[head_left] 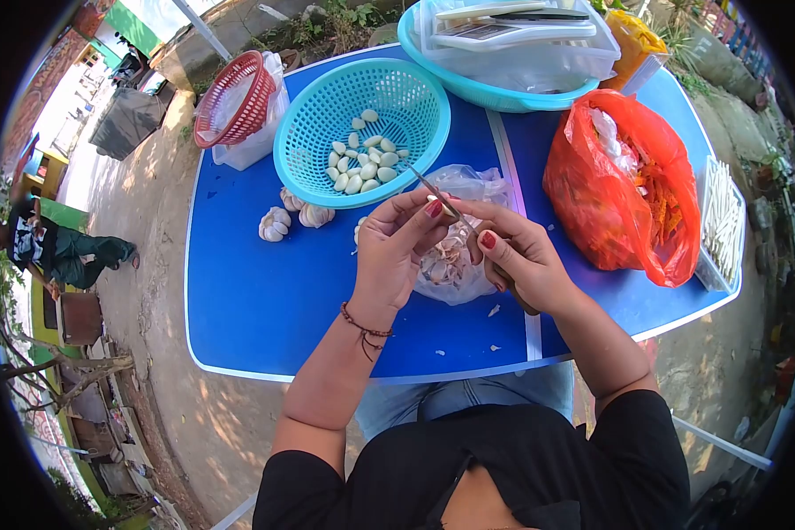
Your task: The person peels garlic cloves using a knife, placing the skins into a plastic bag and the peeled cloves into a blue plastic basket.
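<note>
My left hand [396, 240] is closed, pinching a garlic clove [450, 208] between thumb and fingertips; the fingers hide most of it. In my right hand [528, 258] is a small knife [429, 185], its blade pointing up and left across the clove. Below both hands lies a clear plastic bag [477, 287] with papery garlic skins in it. Peeled cloves [371, 168] sit in the turquoise basket [300, 124] just beyond my left hand. Unpeeled garlic bulbs [275, 224] rest on the blue table [256, 309] beside that basket.
An open red plastic bag [583, 194] with orange-red contents stands at right, beside a tray of white sticks [723, 221]. At the back are a turquoise basin [503, 99] holding plastic containers and a red basket [258, 97]. A person [71, 243] is off to the left.
</note>
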Demonstrator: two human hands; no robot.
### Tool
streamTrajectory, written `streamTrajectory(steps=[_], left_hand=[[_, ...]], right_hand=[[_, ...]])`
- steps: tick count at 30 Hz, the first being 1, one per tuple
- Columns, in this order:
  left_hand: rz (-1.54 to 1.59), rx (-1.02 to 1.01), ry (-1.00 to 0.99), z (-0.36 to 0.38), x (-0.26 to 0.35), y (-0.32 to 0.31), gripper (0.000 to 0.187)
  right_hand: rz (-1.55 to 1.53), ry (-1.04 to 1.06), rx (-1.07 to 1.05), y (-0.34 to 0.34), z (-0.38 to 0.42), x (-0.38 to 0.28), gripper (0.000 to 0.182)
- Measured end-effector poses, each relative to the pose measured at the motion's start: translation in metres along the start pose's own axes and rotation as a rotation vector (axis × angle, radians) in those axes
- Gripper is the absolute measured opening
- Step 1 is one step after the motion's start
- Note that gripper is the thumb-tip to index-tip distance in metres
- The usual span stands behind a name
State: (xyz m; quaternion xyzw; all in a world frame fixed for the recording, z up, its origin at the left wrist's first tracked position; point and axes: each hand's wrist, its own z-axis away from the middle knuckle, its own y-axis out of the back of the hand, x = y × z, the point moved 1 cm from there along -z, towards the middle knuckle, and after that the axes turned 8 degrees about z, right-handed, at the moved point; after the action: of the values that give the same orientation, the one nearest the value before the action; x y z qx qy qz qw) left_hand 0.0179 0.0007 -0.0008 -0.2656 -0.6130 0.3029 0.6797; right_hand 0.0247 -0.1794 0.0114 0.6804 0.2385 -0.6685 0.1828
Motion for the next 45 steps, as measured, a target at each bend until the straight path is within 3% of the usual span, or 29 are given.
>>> streamTrajectory(steps=[45], left_hand=[[-0.013,-0.068,0.025,-0.0009,-0.0025,0.0014,0.032]], right_hand=[[-0.054,-0.024,0.122,0.0023,-0.0017,0.0046,0.032]])
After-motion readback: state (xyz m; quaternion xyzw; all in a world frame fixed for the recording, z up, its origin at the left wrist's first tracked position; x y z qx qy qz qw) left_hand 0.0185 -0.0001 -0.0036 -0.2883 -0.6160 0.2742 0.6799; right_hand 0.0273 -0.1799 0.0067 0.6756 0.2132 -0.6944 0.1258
